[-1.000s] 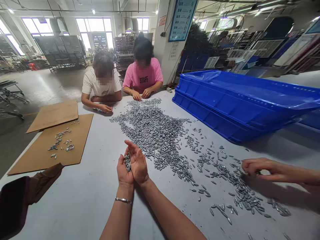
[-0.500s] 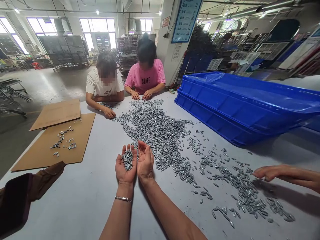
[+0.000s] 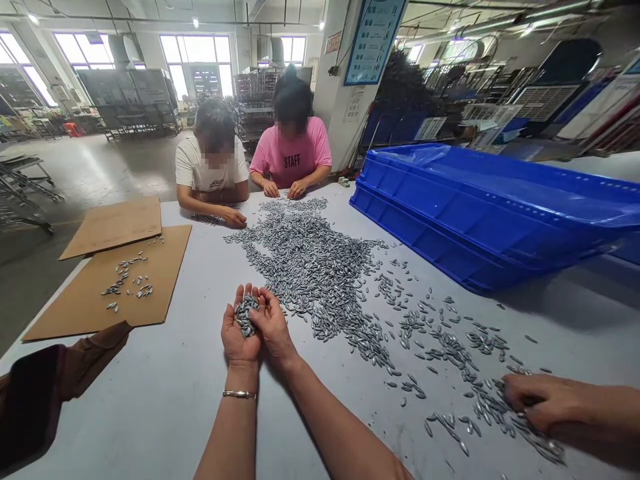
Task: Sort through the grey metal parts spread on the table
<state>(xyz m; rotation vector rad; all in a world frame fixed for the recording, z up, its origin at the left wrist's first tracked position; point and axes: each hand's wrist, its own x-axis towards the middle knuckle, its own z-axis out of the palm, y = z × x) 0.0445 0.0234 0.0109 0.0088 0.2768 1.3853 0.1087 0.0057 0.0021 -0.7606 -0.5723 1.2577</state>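
My left hand (image 3: 242, 343) is cupped palm up above the white table, closed around a heap of small silver-grey spindle-shaped pieces (image 3: 247, 315). A bracelet sits on that wrist. Against its side rests my right hand (image 3: 274, 331), its fingers curled in and its thumb lying on the held pieces. What is under the right fingers is hidden. Just beyond both hands spreads a large pile of the same pieces (image 3: 310, 257), with a looser trail of them running to the lower right.
Two people sit across the table (image 3: 185, 393), hands at the pile. Another person's hand (image 3: 555, 400) touches pieces at right. Stacked blue crates (image 3: 450, 220) stand back right. Cardboard sheets (image 3: 150, 293), one bearing scattered pieces, lie left. A dark phone (image 3: 30, 407) is lower left.
My right hand has tilted left onto my left hand, its thumb now over the pieces. Both hands moved slightly left. The hand at right came down and nearer; the white-shirted person's hand moved right.
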